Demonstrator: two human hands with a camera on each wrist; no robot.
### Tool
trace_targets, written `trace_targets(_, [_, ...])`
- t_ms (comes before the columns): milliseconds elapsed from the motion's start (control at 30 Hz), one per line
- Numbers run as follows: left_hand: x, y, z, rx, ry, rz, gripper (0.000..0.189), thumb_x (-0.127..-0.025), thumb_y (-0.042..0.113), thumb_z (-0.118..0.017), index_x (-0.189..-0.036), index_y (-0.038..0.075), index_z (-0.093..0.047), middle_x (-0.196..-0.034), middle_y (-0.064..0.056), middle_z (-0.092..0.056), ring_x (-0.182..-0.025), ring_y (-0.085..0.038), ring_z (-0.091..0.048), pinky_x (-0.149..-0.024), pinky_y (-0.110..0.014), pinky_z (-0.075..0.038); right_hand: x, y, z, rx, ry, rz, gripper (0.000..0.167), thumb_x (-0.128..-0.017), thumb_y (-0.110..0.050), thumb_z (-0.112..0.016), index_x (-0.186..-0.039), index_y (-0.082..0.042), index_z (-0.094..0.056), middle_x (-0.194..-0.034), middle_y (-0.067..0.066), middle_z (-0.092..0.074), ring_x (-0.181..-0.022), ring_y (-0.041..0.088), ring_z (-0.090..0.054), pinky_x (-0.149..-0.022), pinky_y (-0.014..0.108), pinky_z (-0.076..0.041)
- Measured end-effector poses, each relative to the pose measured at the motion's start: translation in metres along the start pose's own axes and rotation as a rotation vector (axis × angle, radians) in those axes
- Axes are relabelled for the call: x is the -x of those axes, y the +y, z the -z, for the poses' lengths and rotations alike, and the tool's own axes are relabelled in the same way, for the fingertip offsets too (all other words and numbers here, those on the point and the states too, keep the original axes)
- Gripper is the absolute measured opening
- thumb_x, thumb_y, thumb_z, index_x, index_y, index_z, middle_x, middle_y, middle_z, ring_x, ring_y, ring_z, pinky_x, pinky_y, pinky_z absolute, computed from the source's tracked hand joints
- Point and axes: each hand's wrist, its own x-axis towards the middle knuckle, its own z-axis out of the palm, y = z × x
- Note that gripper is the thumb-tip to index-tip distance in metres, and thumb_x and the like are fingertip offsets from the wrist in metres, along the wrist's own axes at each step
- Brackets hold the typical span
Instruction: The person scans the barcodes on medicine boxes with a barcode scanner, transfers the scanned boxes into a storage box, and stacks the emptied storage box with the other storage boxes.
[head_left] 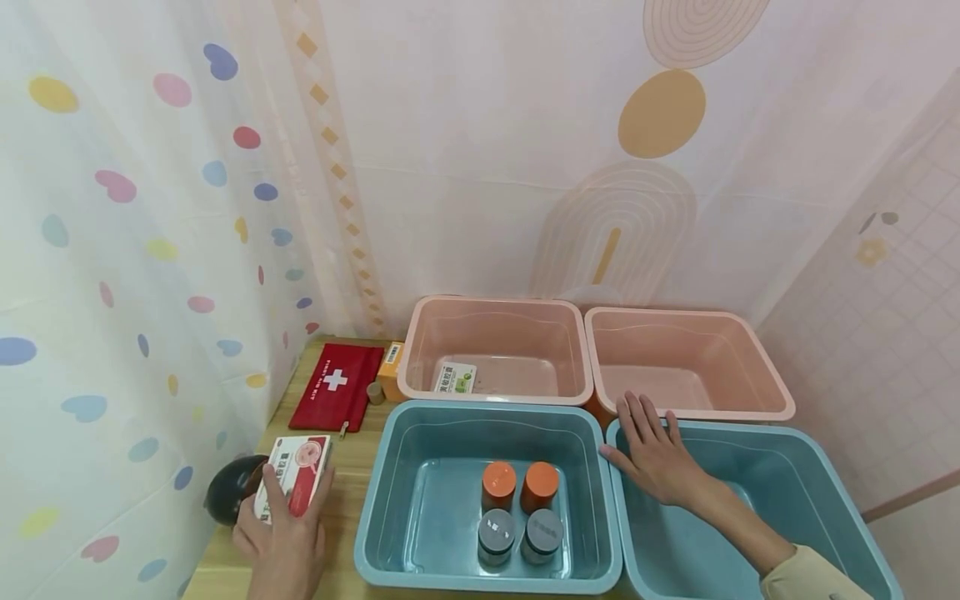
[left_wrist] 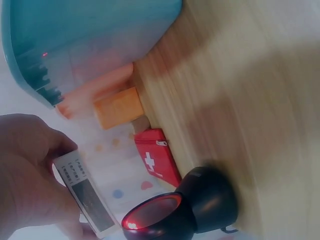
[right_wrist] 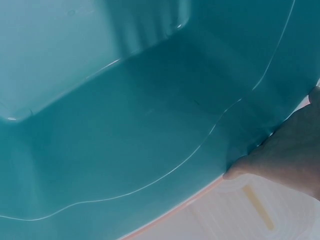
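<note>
In the head view my left hand (head_left: 283, 533) grips a white and red medicine box (head_left: 294, 475) by its sides. The box is tilted, printed face up. Just left of it is a black barcode scanner (head_left: 234, 490), partly hidden. The left wrist view shows the box's narrow printed side (left_wrist: 86, 194) facing the scanner's round window (left_wrist: 152, 212), which glows red. My right hand (head_left: 660, 458), fingers extended, rests at the far left corner of the right blue bin (head_left: 840, 492); in the right wrist view the hand (right_wrist: 285, 155) is at that bin's rim.
The left blue bin (head_left: 372, 500) holds several bottles with orange caps (head_left: 498, 479) and grey caps (head_left: 543, 527). Behind stand two pink bins (head_left: 495, 304) (head_left: 675, 317), the left holding a white-green box (head_left: 455, 377). A red first aid pouch (head_left: 337, 385), small brown cylinder (head_left: 376, 392) and orange box (head_left: 392, 372) lie left.
</note>
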Motion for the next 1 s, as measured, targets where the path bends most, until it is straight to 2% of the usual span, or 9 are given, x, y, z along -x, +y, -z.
trace_targets(133, [0.001, 0.005, 0.005, 0.004, 0.045, -0.008, 0.089, -0.091, 0.007, -0.078, -0.167, 0.013, -0.034, -0.166, -0.044, 0.004, -0.139, -0.074, -0.009, -0.118, -0.087, -0.019, -0.001, 0.000, 0.000, -0.001, 0.005, 0.008, 0.091, -0.113, -0.044, -0.058, -0.170, 0.012, -0.014, -0.179, 0.034, -0.003, -0.165, 0.058, -0.001, -0.127, 0.081, 0.002])
trace_targets(300, [-0.005, 0.022, 0.026, 0.096, 0.066, -0.045, 0.086, -0.100, 0.009, -0.068, -0.172, 0.013, -0.020, -0.168, -0.043, 0.003, -0.142, -0.071, -0.008, -0.118, -0.083, -0.015, -0.002, 0.000, -0.001, -0.002, -0.007, 0.012, 0.091, -0.114, -0.044, -0.057, -0.170, 0.012, -0.013, -0.180, 0.034, -0.002, -0.166, 0.057, 0.000, -0.127, 0.080, 0.002])
trace_targets(433, [-0.013, 0.046, 0.048, 0.148, 0.073, -0.100, 0.080, -0.107, 0.013, -0.060, -0.174, 0.010, -0.016, -0.172, -0.041, 0.009, -0.145, -0.070, -0.008, -0.119, -0.083, -0.015, -0.003, -0.001, -0.001, -0.015, -0.019, 0.014, 0.091, -0.114, -0.044, -0.057, -0.170, 0.011, -0.012, -0.180, 0.033, -0.001, -0.166, 0.057, 0.002, -0.127, 0.080, 0.004])
trace_targets(600, [-0.021, 0.089, 0.067, 0.210, 0.104, -0.200, 0.080, -0.110, 0.015, -0.058, -0.176, 0.009, -0.014, -0.176, -0.038, 0.009, -0.150, -0.067, -0.013, -0.120, -0.084, -0.024, -0.002, 0.002, -0.002, -0.042, -0.009, 0.025, 0.092, -0.113, -0.045, -0.057, -0.170, 0.011, -0.012, -0.180, 0.034, -0.001, -0.166, 0.057, 0.002, -0.127, 0.079, 0.005])
trace_targets(700, [-0.026, 0.117, 0.071, 0.227, 0.133, -0.258, 0.087, -0.106, 0.014, -0.067, -0.176, 0.012, -0.016, -0.178, -0.035, 0.002, -0.152, -0.062, -0.020, -0.118, -0.079, -0.037, -0.001, 0.005, -0.004, -0.060, 0.023, 0.045, 0.094, -0.112, -0.046, -0.059, -0.169, 0.013, -0.013, -0.179, 0.036, -0.003, -0.165, 0.059, -0.001, -0.126, 0.081, 0.004])
trace_targets(767, [-0.029, 0.133, 0.069, 0.233, 0.159, -0.304, 0.089, -0.103, 0.013, -0.072, -0.175, 0.011, -0.021, -0.177, -0.034, -0.006, -0.150, -0.060, -0.026, -0.112, -0.075, -0.047, 0.000, 0.008, -0.006, -0.062, 0.045, 0.059, 0.095, -0.112, -0.048, -0.058, -0.169, 0.014, -0.014, -0.178, 0.037, -0.005, -0.164, 0.059, -0.002, -0.126, 0.081, 0.004])
trace_targets(833, [-0.034, 0.147, 0.067, 0.232, 0.152, -0.339, 0.088, -0.102, 0.014, -0.073, -0.175, 0.010, -0.023, -0.177, -0.034, -0.010, -0.150, -0.058, -0.029, -0.108, -0.071, -0.053, 0.001, 0.010, -0.007, -0.066, 0.065, 0.071, 0.095, -0.112, -0.046, -0.060, -0.168, 0.016, -0.015, -0.177, 0.039, -0.006, -0.163, 0.062, -0.003, -0.125, 0.083, 0.002])
trace_targets(967, [-0.050, 0.170, 0.059, 0.251, 0.097, -0.375, 0.081, -0.106, 0.015, -0.068, -0.174, 0.007, -0.025, -0.177, -0.033, -0.011, -0.150, -0.059, -0.031, -0.111, -0.071, -0.052, 0.002, 0.008, -0.005, -0.057, 0.050, 0.055, 0.095, -0.112, -0.046, -0.060, -0.169, 0.014, -0.014, -0.178, 0.037, -0.005, -0.164, 0.060, -0.002, -0.126, 0.081, 0.003])
trace_targets(1000, [-0.054, 0.175, 0.058, 0.251, 0.082, -0.377, 0.079, -0.107, 0.016, -0.067, -0.174, 0.006, -0.025, -0.177, -0.033, -0.010, -0.150, -0.059, -0.030, -0.114, -0.072, -0.049, 0.002, 0.006, -0.004, -0.055, 0.040, 0.050, 0.094, -0.112, -0.045, -0.060, -0.169, 0.014, -0.014, -0.178, 0.037, -0.004, -0.164, 0.060, -0.001, -0.126, 0.081, 0.003])
